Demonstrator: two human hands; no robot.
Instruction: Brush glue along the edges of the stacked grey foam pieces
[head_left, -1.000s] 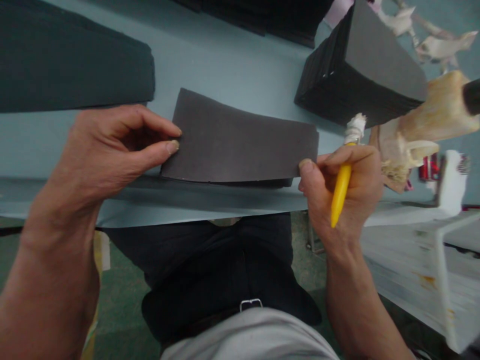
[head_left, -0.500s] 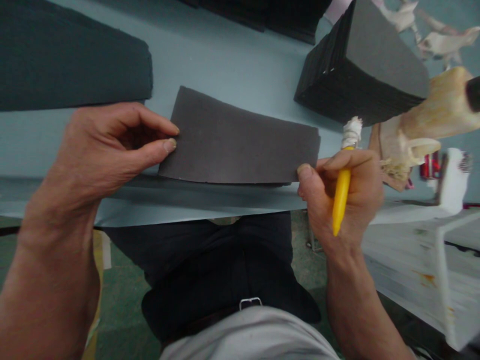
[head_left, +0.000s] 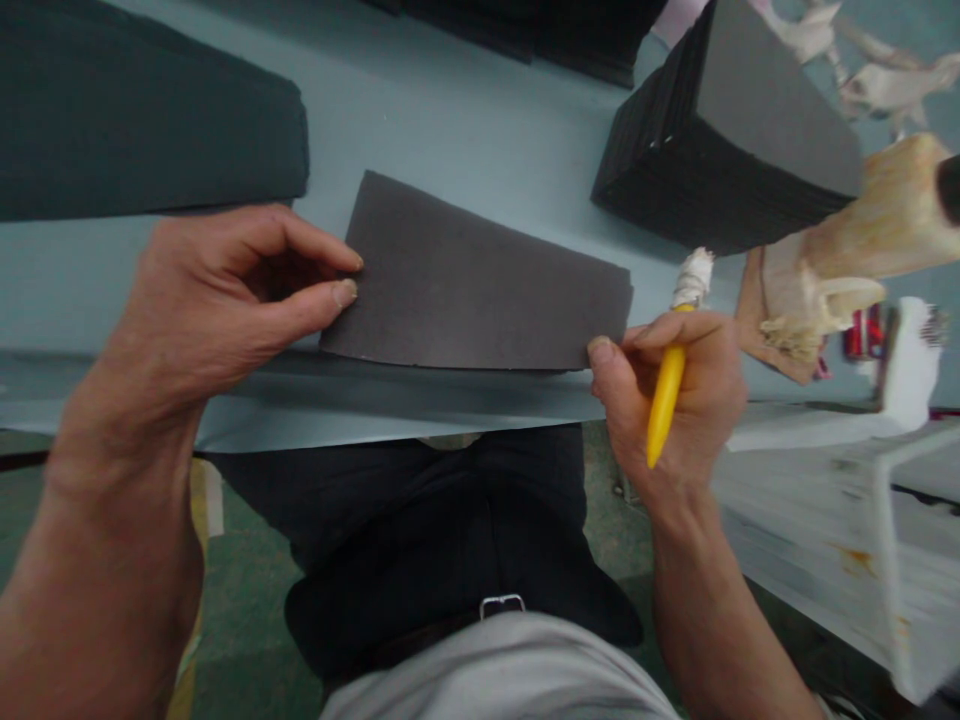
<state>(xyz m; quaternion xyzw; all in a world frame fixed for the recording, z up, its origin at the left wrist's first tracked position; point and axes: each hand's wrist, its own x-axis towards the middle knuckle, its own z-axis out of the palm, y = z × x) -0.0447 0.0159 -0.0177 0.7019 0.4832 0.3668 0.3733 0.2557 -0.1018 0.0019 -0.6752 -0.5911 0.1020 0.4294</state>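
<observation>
The dark sheet [head_left: 480,285] lies on the blue worktop [head_left: 435,115], no mark visible on its upper face. The left hand [head_left: 210,280] is half closed, thumb and forefinger at the sheet's left edge; whether it pinches, I cannot tell. The right hand [head_left: 697,395] curls round a yellow stick [head_left: 666,410], thumb on the near right corner. Handling looks unfinished; the tall stack's [head_left: 757,100] progress cannot be told

"What did the floor [head_left: 247,610] look like?"
"It was green, with a yellow strip [head_left: 181,690] at the left."
"And the furniture?"
"A table [head_left: 450,130] wore a pale blue covering; a white rack [head_left: 795,510] with orange-brown stains stood at the right."
"The light?"
"It looked soft."
</observation>
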